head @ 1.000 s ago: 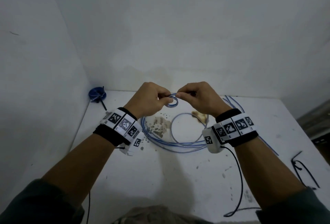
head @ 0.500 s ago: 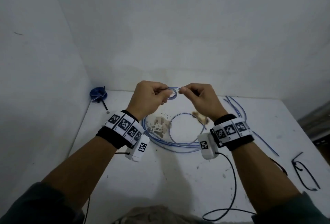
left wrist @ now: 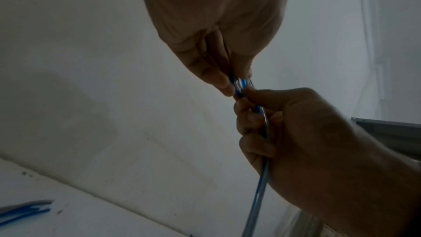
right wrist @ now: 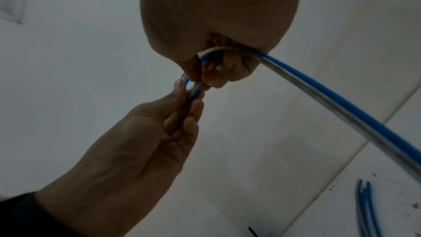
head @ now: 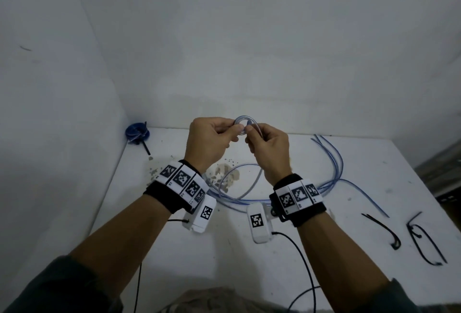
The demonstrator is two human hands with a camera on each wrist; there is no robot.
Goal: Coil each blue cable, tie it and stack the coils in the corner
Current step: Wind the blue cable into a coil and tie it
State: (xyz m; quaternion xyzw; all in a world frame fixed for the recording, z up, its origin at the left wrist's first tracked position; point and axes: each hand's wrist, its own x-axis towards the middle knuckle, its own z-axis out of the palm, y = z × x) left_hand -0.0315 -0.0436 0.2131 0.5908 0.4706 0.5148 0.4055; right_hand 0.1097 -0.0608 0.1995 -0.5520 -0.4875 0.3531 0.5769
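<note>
Thin blue-striped translucent cable [head: 245, 123] forms one small loop above the white desk [head: 224, 250]; left hand [head: 208, 141] and right hand [head: 268, 149] each pinch it. One tied blue coil [head: 137, 133] sits in desk's far-left corner.

Loose blue cables [head: 334, 163] sprawl mid-table; black ties [head: 424, 240] lie right; finished coil [head: 137, 132] fills the corner.

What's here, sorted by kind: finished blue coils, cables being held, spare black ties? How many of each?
finished blue coil, in the corner: 1
blue cable, held by left hand and right hand: 1
black ties, lying loose: 2
Total: 4, leaving out the other blue strands, too tangled to count.
</note>
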